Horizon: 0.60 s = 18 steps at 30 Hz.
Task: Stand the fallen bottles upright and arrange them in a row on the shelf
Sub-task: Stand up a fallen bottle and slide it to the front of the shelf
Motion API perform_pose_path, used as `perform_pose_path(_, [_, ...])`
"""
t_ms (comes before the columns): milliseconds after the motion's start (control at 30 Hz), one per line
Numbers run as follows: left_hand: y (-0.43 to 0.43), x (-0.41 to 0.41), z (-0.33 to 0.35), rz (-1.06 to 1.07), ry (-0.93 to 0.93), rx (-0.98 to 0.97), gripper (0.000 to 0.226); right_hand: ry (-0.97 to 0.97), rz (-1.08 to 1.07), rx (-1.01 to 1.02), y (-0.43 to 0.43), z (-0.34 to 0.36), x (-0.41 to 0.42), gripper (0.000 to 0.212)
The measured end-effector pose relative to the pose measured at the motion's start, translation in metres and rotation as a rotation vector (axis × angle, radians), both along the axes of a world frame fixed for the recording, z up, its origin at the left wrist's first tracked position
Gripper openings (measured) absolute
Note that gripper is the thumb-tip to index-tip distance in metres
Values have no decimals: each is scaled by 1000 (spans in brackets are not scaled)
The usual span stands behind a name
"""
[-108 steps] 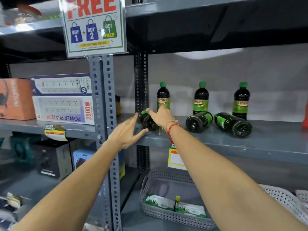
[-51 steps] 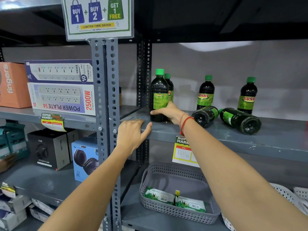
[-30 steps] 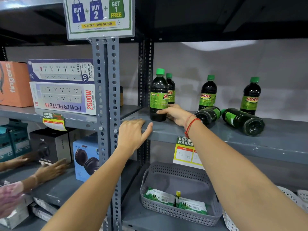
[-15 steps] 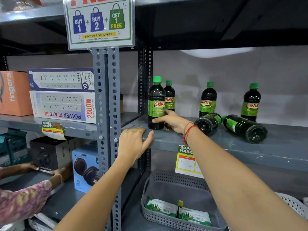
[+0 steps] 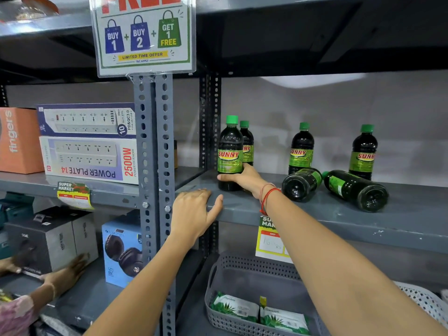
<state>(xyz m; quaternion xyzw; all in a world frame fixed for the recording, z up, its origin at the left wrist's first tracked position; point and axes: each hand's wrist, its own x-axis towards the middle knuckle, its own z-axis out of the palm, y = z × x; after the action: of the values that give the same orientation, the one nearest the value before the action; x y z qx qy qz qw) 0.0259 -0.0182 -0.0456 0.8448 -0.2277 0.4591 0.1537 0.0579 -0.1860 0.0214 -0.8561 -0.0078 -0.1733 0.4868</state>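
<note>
My right hand (image 5: 244, 177) wraps the upright bottle (image 5: 229, 154); my left hand (image 5: 194, 214) rests flat on the shelf (image 5: 339, 214) front edge. The nearest fallen bottle (image 5: 301, 184) lies rightward, base toward me.

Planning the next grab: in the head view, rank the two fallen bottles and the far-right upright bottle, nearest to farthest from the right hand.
From the right hand:
1. Left fallen bottle, just right of the wrist.
2. Right fallen bottle, further right.
3. Far-right upright bottle, behind it.
</note>
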Motion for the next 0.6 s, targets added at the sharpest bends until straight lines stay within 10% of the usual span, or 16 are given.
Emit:
perform_pose_path(333, [1,-3,1,-1,36,5,59,-46,-67,-7,7,2,-9,95])
perform_pose_path(600, [10,-15,-6,-43,30,39,60,-48,-52,32,4,1,-17,60])
